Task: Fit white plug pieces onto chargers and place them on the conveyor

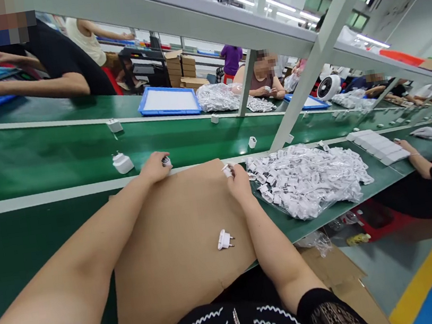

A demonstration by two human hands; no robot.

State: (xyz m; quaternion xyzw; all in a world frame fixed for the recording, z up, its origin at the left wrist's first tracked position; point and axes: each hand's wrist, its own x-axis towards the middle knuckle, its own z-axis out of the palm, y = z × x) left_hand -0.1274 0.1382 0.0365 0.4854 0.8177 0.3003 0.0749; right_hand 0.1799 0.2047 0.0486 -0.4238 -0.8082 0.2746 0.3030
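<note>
My left hand (155, 167) is closed around a small white charger housing (166, 161) with a dark end, at the edge of the green conveyor belt. In my right hand (238, 181) a white plug piece (227, 170) is pinched between the fingers, over the far right corner of a brown cardboard sheet (171, 243). Another white plug piece (224, 239) with two metal pins lies on its side on the cardboard, below my hands. Just right of my right hand, a clear plastic bag (315, 180) spills over with many white plug pieces.
White chargers (122, 163) stand spaced out along the green belt (57, 152). A slanted metal post (302, 85) rises beyond the bag. Across the belt are blue-rimmed trays (169, 101) and co-workers. On the right, a co-worker's hand (407, 147) touches a row of white pieces (378, 146).
</note>
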